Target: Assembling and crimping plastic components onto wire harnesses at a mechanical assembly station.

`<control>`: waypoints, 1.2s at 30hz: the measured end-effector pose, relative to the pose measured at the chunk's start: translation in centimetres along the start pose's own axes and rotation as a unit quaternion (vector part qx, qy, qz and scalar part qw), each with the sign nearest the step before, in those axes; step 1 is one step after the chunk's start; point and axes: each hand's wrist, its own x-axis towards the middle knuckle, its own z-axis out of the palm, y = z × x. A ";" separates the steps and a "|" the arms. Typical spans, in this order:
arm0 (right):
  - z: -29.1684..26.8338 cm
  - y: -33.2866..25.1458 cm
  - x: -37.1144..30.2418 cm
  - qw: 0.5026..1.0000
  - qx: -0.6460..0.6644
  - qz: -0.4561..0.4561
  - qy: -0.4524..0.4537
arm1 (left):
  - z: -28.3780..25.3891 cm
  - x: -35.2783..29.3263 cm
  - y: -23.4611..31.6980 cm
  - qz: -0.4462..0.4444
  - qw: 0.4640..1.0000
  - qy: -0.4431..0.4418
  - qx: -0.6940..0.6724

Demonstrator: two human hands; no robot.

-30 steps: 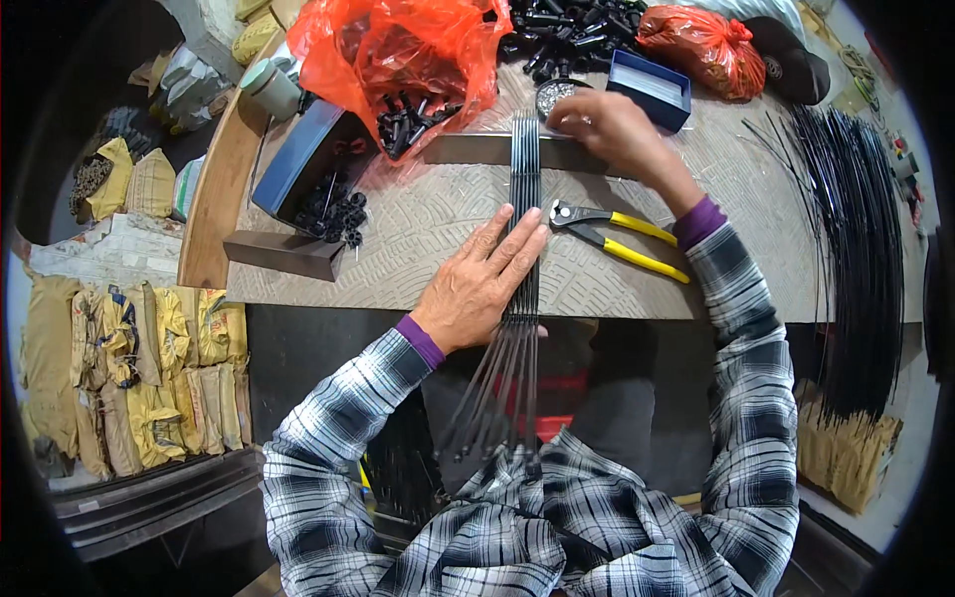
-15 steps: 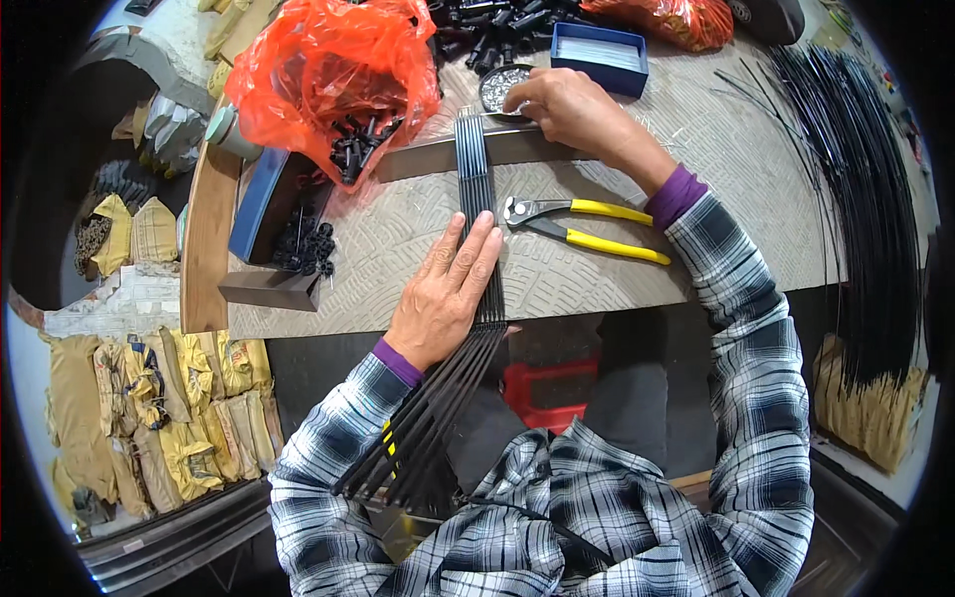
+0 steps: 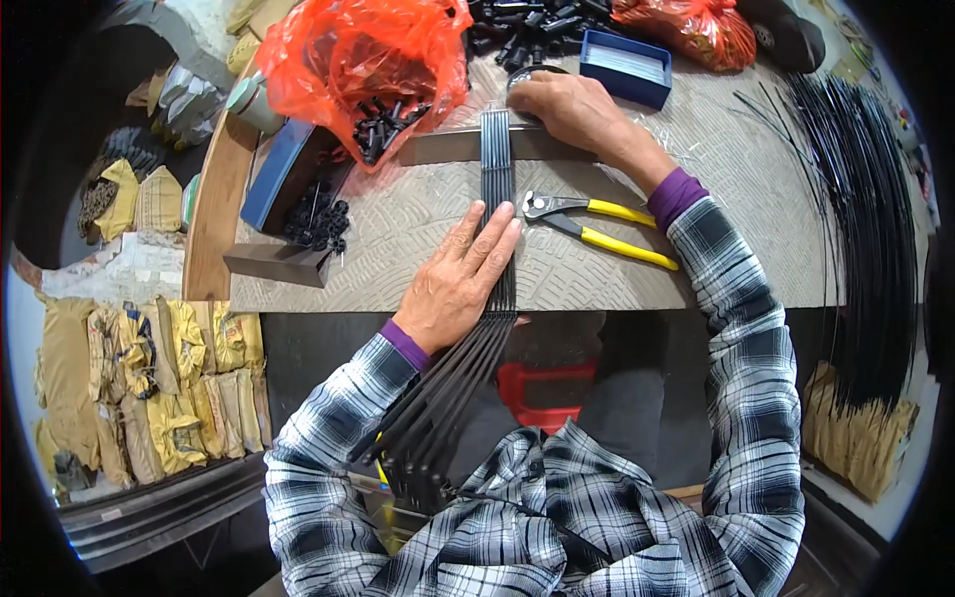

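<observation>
black rods (image 3: 505, 294) are being held, clamped by the left hand (image 3: 450, 289) at the table's (image 3: 597, 284) near edge; the dish (image 3: 537, 70) is now being covered further by the right hand (image 3: 577, 107), its grip being hidden, so the rods are being steadied one-handed.

A bundle of slim black rods (image 3: 504, 289) is being pressed flat on the tabletop (image 3: 607, 289) by the left hand (image 3: 448, 294), laid across its middle. The rods are being held side by side in a tight, straight row, and their far part, showing a grey-blue sheen, is being carried across a metal bar (image 3: 438, 147). Beyond the tabletop's near edge, the rods are being spread into a loose fan, slanting toward the lower left, with thicker dark ends. Just right of the far tips, a small round dish (image 3: 535, 70) with a dark rim is being partly covered by the right hand (image 3: 572, 104); its contents are being mostly hidden.
</observation>
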 end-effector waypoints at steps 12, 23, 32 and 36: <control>-2.2 0.3 -0.2 0.994 -0.072 0.038 -0.070 | 0.3 -0.6 -0.3 -0.003 1.000 0.017 0.009; -4.3 5.7 -0.2 0.981 -0.009 0.107 0.159 | -0.3 -0.7 -0.3 -0.001 0.998 -0.007 -0.070; -7.2 10.5 -0.3 0.970 -0.094 0.154 -0.163 | -0.5 -2.0 1.0 0.020 0.997 -0.004 -0.079; -7.2 11.5 -0.2 0.976 -0.092 0.139 -0.139 | -0.4 -2.1 1.1 0.023 0.998 0.002 -0.066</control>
